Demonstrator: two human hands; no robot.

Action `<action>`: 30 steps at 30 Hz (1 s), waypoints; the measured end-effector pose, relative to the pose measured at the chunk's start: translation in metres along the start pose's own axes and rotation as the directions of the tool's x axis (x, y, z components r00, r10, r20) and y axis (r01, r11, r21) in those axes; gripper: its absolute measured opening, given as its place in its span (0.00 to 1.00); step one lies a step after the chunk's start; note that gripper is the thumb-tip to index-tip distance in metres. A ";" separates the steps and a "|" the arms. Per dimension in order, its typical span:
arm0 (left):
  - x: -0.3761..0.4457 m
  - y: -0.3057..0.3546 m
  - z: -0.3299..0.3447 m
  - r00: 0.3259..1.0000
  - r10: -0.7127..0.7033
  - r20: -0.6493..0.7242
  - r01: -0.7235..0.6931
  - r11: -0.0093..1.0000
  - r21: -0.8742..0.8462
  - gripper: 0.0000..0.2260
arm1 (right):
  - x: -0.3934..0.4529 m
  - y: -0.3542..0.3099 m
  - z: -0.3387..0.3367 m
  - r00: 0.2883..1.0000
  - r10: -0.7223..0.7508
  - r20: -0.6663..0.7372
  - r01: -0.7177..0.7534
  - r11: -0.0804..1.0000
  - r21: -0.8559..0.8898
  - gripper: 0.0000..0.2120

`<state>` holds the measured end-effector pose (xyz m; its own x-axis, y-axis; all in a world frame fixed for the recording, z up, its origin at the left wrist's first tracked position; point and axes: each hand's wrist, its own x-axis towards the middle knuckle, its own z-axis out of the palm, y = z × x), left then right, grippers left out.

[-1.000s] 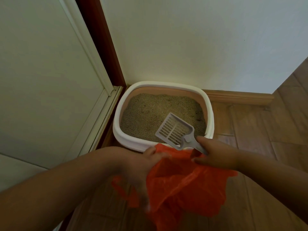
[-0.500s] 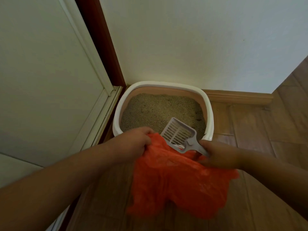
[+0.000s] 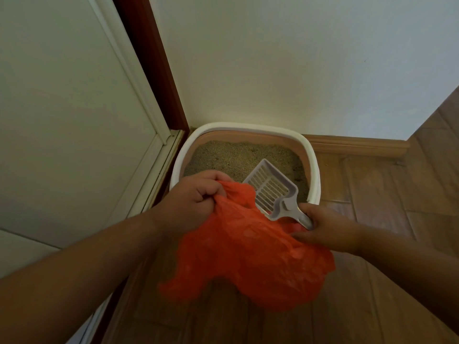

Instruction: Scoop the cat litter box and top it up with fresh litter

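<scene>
Orange bag point(image 3: 248, 252), flimsy and slippery, we bunch in our left hand point(image 3: 196, 197) before the litter box point(image 3: 313, 170); our right hand point(image 3: 325, 227) grips the stiff scoop point(image 3: 270, 189) by its handle.

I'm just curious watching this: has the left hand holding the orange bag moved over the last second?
Yes. The left hand has risen toward the litter box: earlier it was short of the near rim, now it overlaps it, gripping the orange bag.

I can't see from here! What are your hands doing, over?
Left hand grips orange plastic bag. Right hand holds grey slotted scoop over white litter box. Nothing blocking.
</scene>
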<state>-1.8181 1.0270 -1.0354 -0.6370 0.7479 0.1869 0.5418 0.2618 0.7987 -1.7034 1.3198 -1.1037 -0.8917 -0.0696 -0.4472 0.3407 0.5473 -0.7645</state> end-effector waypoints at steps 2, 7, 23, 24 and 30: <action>0.001 0.001 -0.001 0.999 0.007 -0.032 -0.008 1.000 -0.017 0.15 | -0.001 -0.002 0.001 1.000 0.005 0.024 -0.006 0.998 0.064 0.17; 0.000 -0.003 -0.001 0.997 -0.023 -0.076 0.020 0.999 -0.043 0.10 | -0.006 -0.012 0.005 0.995 -0.006 0.099 -0.013 0.981 0.192 0.17; 0.008 0.003 0.015 0.888 -0.273 -0.371 0.307 0.951 0.032 0.05 | -0.011 -0.029 0.031 0.967 -0.063 0.248 -0.001 0.969 0.246 0.36; 0.008 0.002 0.014 0.881 -0.290 -0.375 0.323 0.946 0.029 0.05 | -0.011 -0.029 0.029 0.969 -0.059 0.240 0.001 0.972 0.237 0.36; 0.001 -0.005 0.006 0.926 -0.278 -0.256 0.308 0.947 0.087 0.09 | -0.009 -0.028 0.019 0.998 0.002 0.055 -0.011 0.986 0.164 0.32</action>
<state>-1.8184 1.0303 -1.0425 -0.8808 0.4633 0.0977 0.3646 0.5319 0.7643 -1.6997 1.2898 -1.0872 -0.8734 -0.1146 -0.4734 0.3944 0.4042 -0.8253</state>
